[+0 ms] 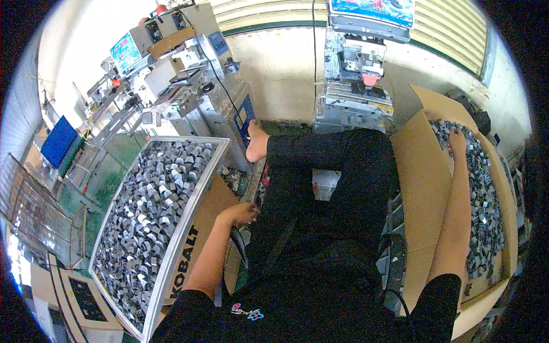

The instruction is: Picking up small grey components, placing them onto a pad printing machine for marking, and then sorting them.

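My right arm stretches out to the far right, over a tall cardboard box (420,200). Inside the box lies a heap of small dark grey pieces (483,203), and my right hand (457,140) is down at the heap's far end. Its fingers are drawn together at the pieces; what they grip is too small to make out. Beside my left thigh rests my left hand (246,213), fingers curled in, with anything inside them hidden. Left of that arm, a white-rimmed tray (220,151) is filled with small grey curved blocks (148,214).
A carton (197,228) stands under the tray's right side. Bench machines stand ahead: one grey machine (200,103) at the left, another machine (357,97) in the middle. My bare foot (257,143) is beside the left machine. A beige control unit (86,297) sits at lower left.
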`<act>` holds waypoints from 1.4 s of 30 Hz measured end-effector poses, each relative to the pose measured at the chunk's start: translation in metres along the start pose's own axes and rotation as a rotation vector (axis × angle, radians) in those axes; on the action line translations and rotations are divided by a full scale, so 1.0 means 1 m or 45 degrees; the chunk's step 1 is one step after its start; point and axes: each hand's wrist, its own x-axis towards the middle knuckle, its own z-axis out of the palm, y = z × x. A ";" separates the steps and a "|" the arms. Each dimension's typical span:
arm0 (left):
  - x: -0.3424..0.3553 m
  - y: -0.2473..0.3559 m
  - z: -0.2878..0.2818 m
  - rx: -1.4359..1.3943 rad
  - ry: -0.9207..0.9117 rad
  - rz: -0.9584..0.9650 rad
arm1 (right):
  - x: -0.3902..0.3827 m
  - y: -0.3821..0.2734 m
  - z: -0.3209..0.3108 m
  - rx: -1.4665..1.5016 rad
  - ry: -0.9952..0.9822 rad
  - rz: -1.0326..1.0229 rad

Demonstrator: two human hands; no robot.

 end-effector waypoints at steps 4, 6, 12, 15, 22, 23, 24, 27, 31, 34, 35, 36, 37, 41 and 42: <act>0.010 0.004 0.004 0.173 -0.025 0.019 | -0.008 -0.001 -0.015 -0.234 0.114 -0.135; 0.010 0.009 0.005 0.155 -0.018 -0.046 | -0.010 -0.002 -0.019 -0.209 0.162 -0.150; 0.016 -0.007 0.002 -0.054 -0.067 0.089 | -0.023 -0.020 -0.023 0.065 0.047 -0.121; 0.029 -0.001 0.003 -0.031 -0.019 0.100 | -0.027 -0.035 -0.027 -0.071 0.038 -0.112; 0.022 0.044 0.005 0.216 0.194 0.311 | -0.048 -0.050 -0.042 -0.017 0.073 -0.087; 0.023 0.040 0.006 0.338 0.301 0.364 | -0.051 -0.052 -0.044 0.007 0.089 -0.151; 0.026 0.039 0.006 0.341 0.291 0.378 | -0.050 -0.047 -0.048 -0.004 0.100 -0.143; 0.028 0.042 0.009 0.012 0.192 0.332 | -0.054 -0.043 -0.052 0.083 0.096 -0.072; 0.010 0.115 0.015 0.502 0.794 0.721 | -0.064 -0.067 -0.054 -0.006 0.184 -0.060; 0.003 0.202 0.000 0.519 0.964 0.987 | -0.078 -0.130 -0.039 0.133 0.155 -0.241; 0.010 0.239 -0.005 0.670 1.113 1.195 | -0.077 -0.134 -0.036 0.354 0.147 -0.330; 0.018 0.276 -0.009 0.820 1.263 1.406 | -0.073 -0.136 -0.030 0.576 0.141 -0.418; 0.025 0.315 -0.009 0.649 1.184 1.450 | -0.071 -0.142 -0.023 0.542 0.178 -0.505; 0.075 0.413 -0.031 0.427 1.183 1.618 | -0.086 -0.225 -0.007 0.663 0.126 -0.765; 0.089 0.427 -0.039 0.467 1.147 1.538 | -0.095 -0.248 -0.008 0.642 0.098 -0.804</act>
